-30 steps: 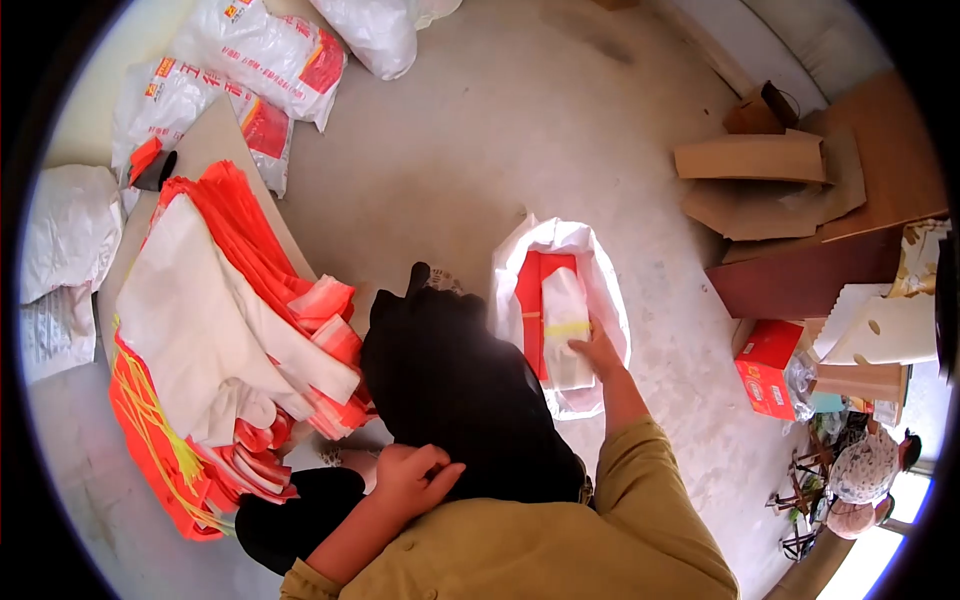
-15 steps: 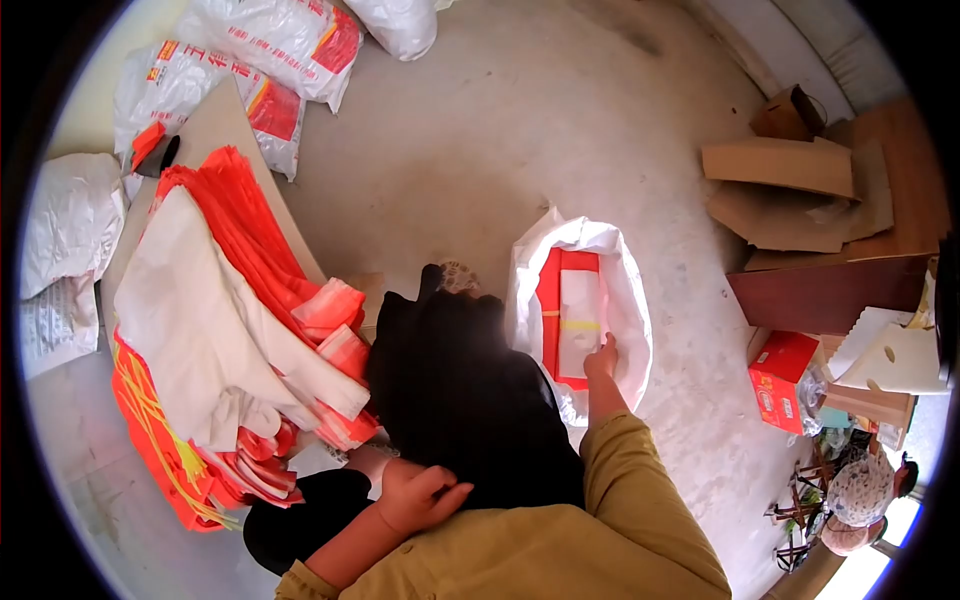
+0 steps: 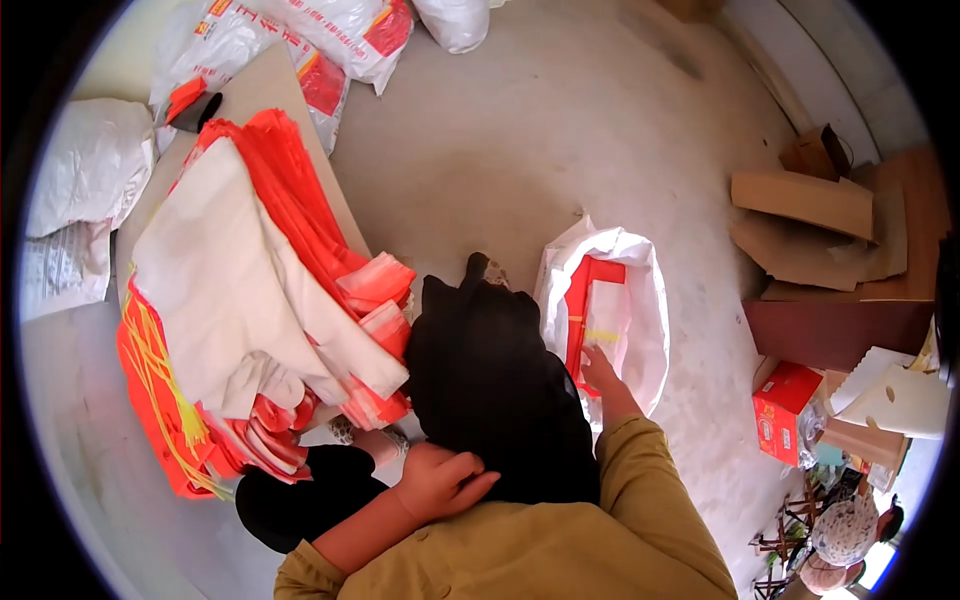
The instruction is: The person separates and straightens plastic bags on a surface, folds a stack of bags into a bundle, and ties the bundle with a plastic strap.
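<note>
- Right of centre, the white packet [image 3: 606, 305] is contained in the white sack [image 3: 648, 330]; whether it is gripped by the right hand [image 3: 602, 372] cannot be told.
- Flat, even contact is best kept.
- At lower centre, the left hand [image 3: 440, 485] is held half-open, empty.

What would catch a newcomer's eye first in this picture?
Probably the big pile of red and white material filling the left side, with bright yellow strings along its outer edge. Next comes the open white sack on the floor right of the black clothing, with a red bundle and a white bundle inside. The right hand is in the sack, over their near end.
</note>
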The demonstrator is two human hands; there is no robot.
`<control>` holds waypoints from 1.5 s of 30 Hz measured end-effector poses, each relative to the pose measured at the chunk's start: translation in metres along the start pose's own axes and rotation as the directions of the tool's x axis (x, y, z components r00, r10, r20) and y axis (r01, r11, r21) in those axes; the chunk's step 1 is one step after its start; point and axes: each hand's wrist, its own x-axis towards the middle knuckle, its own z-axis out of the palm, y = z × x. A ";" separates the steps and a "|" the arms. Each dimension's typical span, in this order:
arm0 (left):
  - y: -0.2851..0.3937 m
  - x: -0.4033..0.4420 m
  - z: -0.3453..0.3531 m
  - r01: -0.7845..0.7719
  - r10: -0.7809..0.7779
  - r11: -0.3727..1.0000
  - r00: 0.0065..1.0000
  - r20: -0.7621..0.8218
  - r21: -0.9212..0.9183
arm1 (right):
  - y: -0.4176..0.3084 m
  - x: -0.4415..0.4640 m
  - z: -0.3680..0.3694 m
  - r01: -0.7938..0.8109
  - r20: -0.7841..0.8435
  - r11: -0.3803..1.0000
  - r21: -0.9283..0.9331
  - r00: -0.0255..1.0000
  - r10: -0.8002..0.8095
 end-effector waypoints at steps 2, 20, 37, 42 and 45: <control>0.000 -0.001 0.002 0.005 -0.005 1.000 1.000 -0.007 -0.001 | 0.000 -0.003 0.002 -0.004 -0.008 1.000 -0.015 1.000 0.004; -0.012 -0.023 -0.112 -0.168 0.231 0.850 0.971 -0.065 0.499 | -0.315 -0.032 -0.193 0.544 -0.469 0.684 0.487 0.823 -0.320; -0.108 -0.104 -0.276 0.477 -0.385 0.859 0.360 -0.850 -0.187 | -0.653 -0.179 -0.072 0.977 0.175 -0.021 -0.211 0.016 -0.984; -0.083 -0.101 -0.279 0.391 -0.583 0.797 0.302 -0.754 -0.460 | -0.658 -0.181 -0.071 0.963 0.194 -0.005 -0.268 0.049 -0.980; -0.081 -0.103 -0.280 0.310 -0.605 0.793 0.307 -0.735 -0.524 | -0.659 -0.179 -0.068 0.948 0.207 -0.035 -0.316 0.033 -0.978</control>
